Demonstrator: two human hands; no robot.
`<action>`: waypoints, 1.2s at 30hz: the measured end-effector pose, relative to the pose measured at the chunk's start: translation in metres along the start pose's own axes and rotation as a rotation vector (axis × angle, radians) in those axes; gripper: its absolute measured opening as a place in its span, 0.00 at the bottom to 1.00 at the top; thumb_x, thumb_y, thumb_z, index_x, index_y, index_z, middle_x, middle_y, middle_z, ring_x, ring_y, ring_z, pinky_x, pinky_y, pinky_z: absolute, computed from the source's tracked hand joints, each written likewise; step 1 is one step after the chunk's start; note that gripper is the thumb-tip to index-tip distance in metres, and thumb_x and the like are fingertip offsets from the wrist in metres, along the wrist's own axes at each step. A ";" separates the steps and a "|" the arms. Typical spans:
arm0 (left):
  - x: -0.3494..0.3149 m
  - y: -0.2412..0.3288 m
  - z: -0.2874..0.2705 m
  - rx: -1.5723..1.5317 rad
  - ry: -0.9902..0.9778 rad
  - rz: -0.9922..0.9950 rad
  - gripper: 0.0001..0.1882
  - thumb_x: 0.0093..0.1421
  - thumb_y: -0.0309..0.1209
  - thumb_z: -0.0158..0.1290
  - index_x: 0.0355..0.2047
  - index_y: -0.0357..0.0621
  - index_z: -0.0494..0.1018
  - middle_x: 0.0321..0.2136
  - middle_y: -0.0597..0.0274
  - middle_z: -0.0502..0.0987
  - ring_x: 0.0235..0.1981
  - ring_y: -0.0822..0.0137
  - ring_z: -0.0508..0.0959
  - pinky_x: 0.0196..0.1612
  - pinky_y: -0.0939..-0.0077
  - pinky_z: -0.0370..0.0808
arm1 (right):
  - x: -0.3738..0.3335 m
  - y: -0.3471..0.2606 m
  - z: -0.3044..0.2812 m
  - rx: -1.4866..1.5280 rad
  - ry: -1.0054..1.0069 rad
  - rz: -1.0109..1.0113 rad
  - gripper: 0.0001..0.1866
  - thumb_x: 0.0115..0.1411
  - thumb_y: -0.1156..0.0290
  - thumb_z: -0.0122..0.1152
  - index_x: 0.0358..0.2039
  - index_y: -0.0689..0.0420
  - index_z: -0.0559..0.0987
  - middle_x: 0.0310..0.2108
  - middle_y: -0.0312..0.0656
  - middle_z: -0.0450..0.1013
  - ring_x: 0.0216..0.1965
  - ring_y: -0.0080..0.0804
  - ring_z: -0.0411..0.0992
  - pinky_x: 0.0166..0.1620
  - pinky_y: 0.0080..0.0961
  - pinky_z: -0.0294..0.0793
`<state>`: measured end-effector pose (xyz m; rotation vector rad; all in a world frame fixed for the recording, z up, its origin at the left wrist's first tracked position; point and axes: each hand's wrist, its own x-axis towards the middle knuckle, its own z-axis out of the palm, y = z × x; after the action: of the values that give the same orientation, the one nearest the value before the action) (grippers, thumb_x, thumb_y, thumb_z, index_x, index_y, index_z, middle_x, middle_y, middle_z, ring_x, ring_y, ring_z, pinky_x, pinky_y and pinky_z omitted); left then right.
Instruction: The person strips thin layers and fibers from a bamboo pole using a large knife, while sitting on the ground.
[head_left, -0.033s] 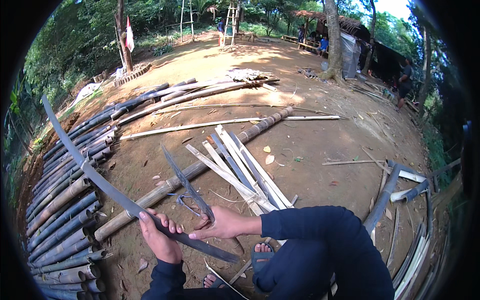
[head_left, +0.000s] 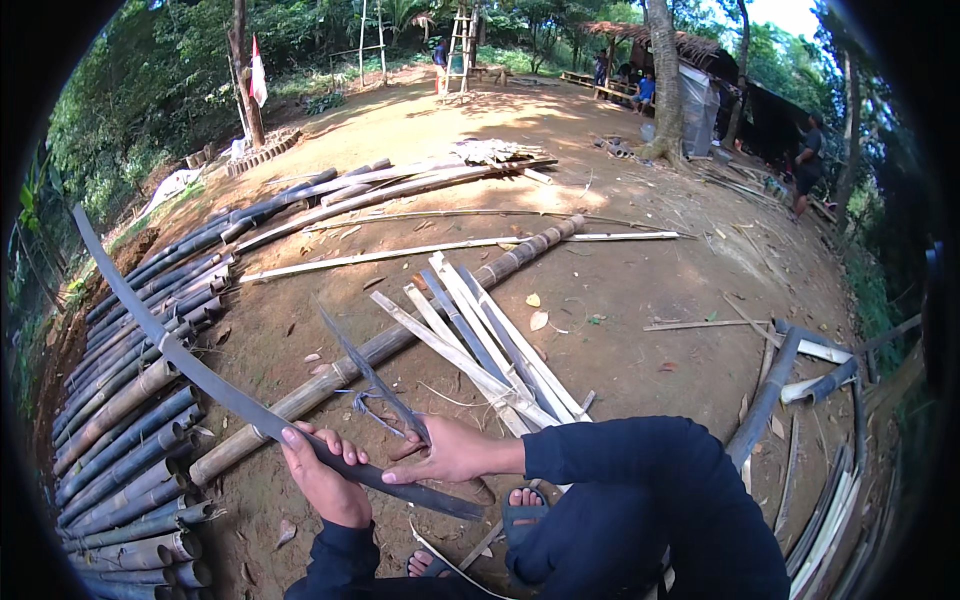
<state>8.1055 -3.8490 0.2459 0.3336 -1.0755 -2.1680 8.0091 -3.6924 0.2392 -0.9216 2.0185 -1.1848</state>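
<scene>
A long, dark, slightly curved bamboo slat [head_left: 215,385] slants from the far left down to just in front of my knees. My left hand [head_left: 332,482] grips it near its close end, fingers curled over the edge. My right hand [head_left: 455,450] is closed around a machete, beside the left hand, its thumb against or very near the slat. The machete's narrow blade [head_left: 365,365] points up and away to the left; its grip is mostly hidden by my fingers. A bluish cord [head_left: 372,408] lies on the ground beyond the blade.
Dark bamboo poles [head_left: 130,440] lie stacked at left. A thick bamboo pole [head_left: 400,345] crosses the ground, with split slats [head_left: 500,350] over it. More bamboo pieces [head_left: 770,390] lie at right. My sandalled feet [head_left: 522,505] are close below. People and a thatched shelter [head_left: 650,42] stand far off.
The slat's far end has shifted slightly left and down. The machete blade has tilted a little, its tip moving left. Both hands keep their holds.
</scene>
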 end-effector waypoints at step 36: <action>0.055 0.083 -0.146 2.005 -1.063 0.374 0.29 0.50 0.56 0.65 0.16 0.41 0.73 0.11 0.55 0.72 0.15 0.54 0.76 0.22 0.63 0.75 | -0.037 0.039 -0.088 -0.784 0.299 -0.301 0.15 0.46 0.76 0.65 0.34 0.59 0.71 0.24 0.50 0.75 0.31 0.55 0.76 0.34 0.47 0.72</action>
<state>8.1768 -4.0092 0.2230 -0.2799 -3.1546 -0.0475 7.9509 -3.6074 0.2461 -1.5294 2.7304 -0.6730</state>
